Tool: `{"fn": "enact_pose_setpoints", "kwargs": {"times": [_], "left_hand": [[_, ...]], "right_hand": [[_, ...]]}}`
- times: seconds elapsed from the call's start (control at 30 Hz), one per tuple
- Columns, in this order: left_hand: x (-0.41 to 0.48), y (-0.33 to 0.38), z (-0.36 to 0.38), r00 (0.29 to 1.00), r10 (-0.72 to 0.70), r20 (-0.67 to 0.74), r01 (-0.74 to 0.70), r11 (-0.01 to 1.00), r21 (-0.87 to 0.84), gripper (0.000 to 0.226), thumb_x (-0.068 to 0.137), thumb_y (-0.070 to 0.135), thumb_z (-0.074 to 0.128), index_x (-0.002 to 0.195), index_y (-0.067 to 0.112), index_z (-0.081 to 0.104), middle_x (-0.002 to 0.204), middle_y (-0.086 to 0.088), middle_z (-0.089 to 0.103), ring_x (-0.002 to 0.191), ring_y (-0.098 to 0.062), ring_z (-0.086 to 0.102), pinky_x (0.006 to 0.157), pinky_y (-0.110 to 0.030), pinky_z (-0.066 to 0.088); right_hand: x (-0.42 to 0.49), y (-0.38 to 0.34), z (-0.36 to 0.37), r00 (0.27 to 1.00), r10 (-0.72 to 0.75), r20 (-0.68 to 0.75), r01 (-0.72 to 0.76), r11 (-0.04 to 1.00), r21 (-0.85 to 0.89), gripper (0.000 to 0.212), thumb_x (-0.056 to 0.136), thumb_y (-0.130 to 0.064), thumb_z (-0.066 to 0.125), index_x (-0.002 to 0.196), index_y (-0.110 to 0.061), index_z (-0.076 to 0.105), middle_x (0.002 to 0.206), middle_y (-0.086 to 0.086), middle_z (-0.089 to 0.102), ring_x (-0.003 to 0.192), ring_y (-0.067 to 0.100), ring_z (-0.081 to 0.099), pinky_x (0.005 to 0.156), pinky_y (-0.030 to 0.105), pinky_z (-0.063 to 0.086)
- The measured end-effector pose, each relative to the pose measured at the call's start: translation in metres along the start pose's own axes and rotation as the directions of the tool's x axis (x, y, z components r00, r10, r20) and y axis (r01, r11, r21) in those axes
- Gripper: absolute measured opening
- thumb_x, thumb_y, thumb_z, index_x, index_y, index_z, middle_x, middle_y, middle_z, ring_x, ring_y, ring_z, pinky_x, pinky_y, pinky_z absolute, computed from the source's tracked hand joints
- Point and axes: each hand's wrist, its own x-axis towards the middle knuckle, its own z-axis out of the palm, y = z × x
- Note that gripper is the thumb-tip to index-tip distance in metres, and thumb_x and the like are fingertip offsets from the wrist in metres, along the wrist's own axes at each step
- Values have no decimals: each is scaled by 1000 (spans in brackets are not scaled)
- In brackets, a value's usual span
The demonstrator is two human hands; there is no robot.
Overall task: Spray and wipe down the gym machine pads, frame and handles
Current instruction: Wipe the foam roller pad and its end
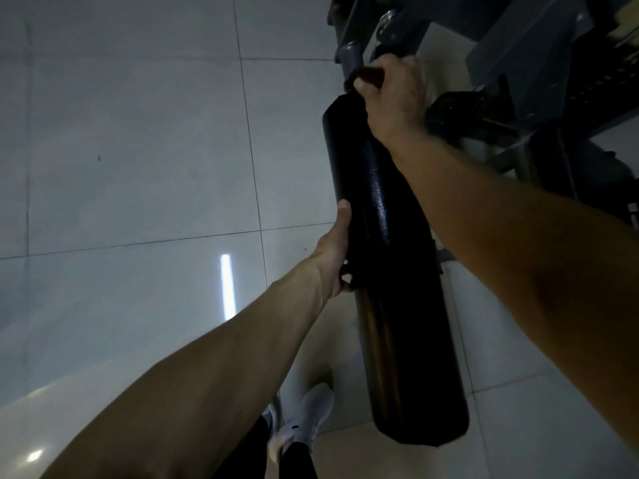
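Head view, read from the left: a pale tiled floor point(138, 150) is seen with a bright strip of reflected light point(226, 285), and a white shoe point(307, 420) is visible low down.

Next, the left hand point(333, 257) is closed on the black roller pad point(373, 216) about halfway along. Its thumb is laid up the pad's side and its fingers point(345, 278) are curled beneath.

The pad runs from the lower right up to the machine. At its far end, the right hand point(394, 95) is clenched round a dark wad point(370, 76), possibly a cloth, which is pressed against the pad. The light is too dim for the material to be told.

Furthest right, the grey frame point(511, 50) is seen. No spray bottle is in sight.

The task is judged to be at the wiping of this pad. Whether the pad has been sprayed cannot be told. The frame and handles appear untouched and are taken as left to do.
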Motion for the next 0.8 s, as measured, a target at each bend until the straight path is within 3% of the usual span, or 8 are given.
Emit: {"fn": "enact_pose_setpoints", "kwargs": {"times": [0.17, 0.27, 0.33, 0.4, 0.47, 0.67, 0.8], "left_hand": [[-16, 3, 10, 999, 22, -34, -21, 999, 29, 88, 81, 93, 40, 133, 25, 61, 118, -4, 67, 102, -27, 63, 76, -38, 54], [-22, -3, 11, 995, 76, -72, -74, 997, 29, 79, 87, 86, 41, 129, 24, 64, 113, -4, 69, 97, -24, 65, 77, -37, 57], [-24, -15, 9, 987, 125, -103, -122, 992, 29, 74, 87, 84, 45, 128, 25, 66, 118, -2, 70, 104, -24, 67, 81, -38, 58], [-26, -37, 12, 979, 161, -128, -156, 987, 47, 77, 82, 87, 49, 129, 29, 66, 126, 1, 69, 114, -23, 64, 97, -45, 52], [-32, -60, 19, 982, 168, -90, -163, 985, 64, 78, 78, 90, 48, 127, 32, 66, 125, 2, 69, 115, -22, 62, 104, -48, 48], [-47, -85, 35, 968, 226, -105, -219, 973, 73, 80, 75, 87, 59, 129, 28, 65, 118, 3, 72, 106, -20, 67, 88, -38, 55], [-45, -86, 37, 953, 269, -140, -254, 960, 115, 85, 66, 91, 62, 123, 29, 69, 114, 7, 76, 106, -19, 70, 81, -38, 54]], "right_hand": [[-71, 26, -28, 978, -163, 132, 165, 986, -10, 22, 97, -36, 68, 116, -24, 69, 123, 6, 57, 120, 26, 51, 103, 43, 40], [-132, 50, -44, 964, -217, 151, 215, 976, 31, 20, 95, -33, 71, 111, -21, 70, 113, 8, 60, 109, 28, 56, 93, 49, 46], [-167, 66, -51, 967, -200, 160, 197, 980, 37, 19, 93, -32, 73, 107, -20, 70, 108, 7, 60, 103, 26, 56, 88, 47, 47], [-203, 79, -59, 962, -194, 192, 195, 981, 17, 20, 94, -36, 70, 107, -22, 70, 108, 4, 59, 102, 22, 53, 87, 38, 40], [-240, 88, -70, 950, -221, 222, 225, 974, 7, 20, 94, -39, 67, 106, -24, 69, 108, 0, 57, 102, 18, 51, 86, 35, 35], [-349, 133, -98, 912, -308, 270, 297, 951, 84, 18, 91, -41, 70, 103, -27, 64, 103, 3, 55, 93, 25, 54, 78, 48, 47], [-408, 153, -116, 896, -378, 231, 358, 925, 125, 20, 89, -32, 80, 101, -26, 65, 99, 4, 57, 87, 26, 54, 75, 41, 41]]}}
